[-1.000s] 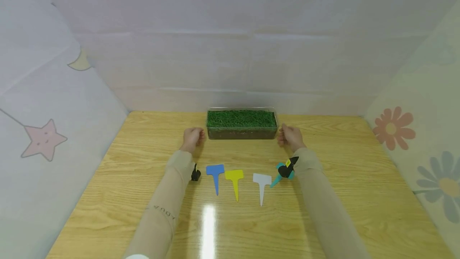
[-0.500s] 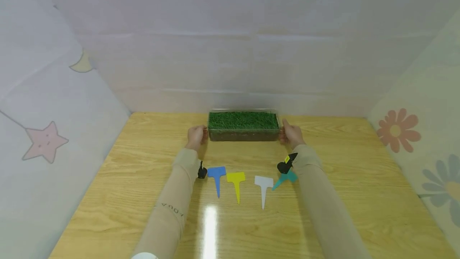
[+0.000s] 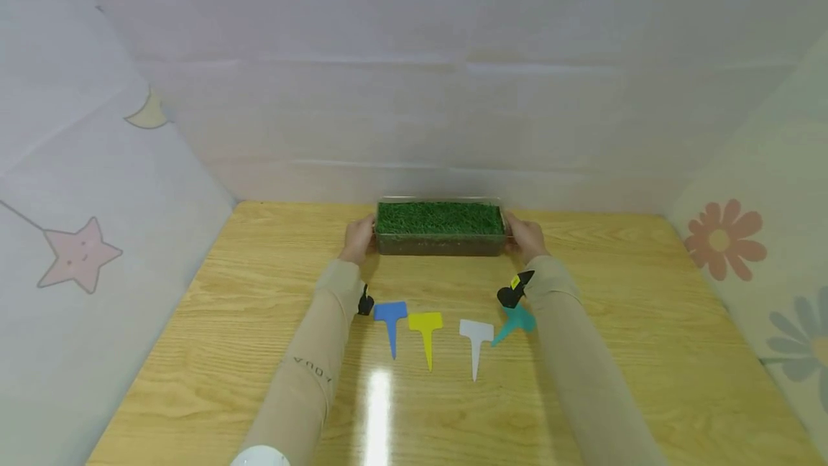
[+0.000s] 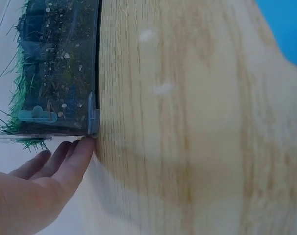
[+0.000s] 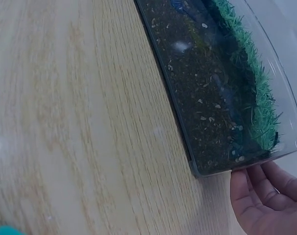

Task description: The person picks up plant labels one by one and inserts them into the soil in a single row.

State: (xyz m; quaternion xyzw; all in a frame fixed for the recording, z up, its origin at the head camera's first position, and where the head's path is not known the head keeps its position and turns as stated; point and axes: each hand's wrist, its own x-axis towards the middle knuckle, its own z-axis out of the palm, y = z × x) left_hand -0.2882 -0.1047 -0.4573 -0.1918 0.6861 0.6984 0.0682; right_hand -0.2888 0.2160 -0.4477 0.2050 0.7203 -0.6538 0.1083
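A clear rectangular planter box (image 3: 442, 245) with dark soil and a top of green grass (image 3: 440, 218) stands on the table near the back wall. My left hand (image 3: 359, 239) is at its left end; in the left wrist view the fingers (image 4: 72, 164) reach to the lower corner of the end wall. At the other end is my right hand (image 3: 527, 239), its fingertips (image 5: 240, 178) against the short wall in the right wrist view. Neither set of fingers wraps round the box. The outer side of the thumbs is mostly hidden in the wrist views.
T-shaped plant labels lie on the wooden table (image 3: 226, 351) between the forearms: a blue label (image 3: 391, 311), a yellow label (image 3: 425, 321), a white label (image 3: 476, 329) and a teal label (image 3: 520, 318). White cloth walls (image 3: 414, 121) stand behind and at both sides.
Both hands have moved inward from beside the planter box to its two ends. The planter box and the labels have stayed in place on the table.
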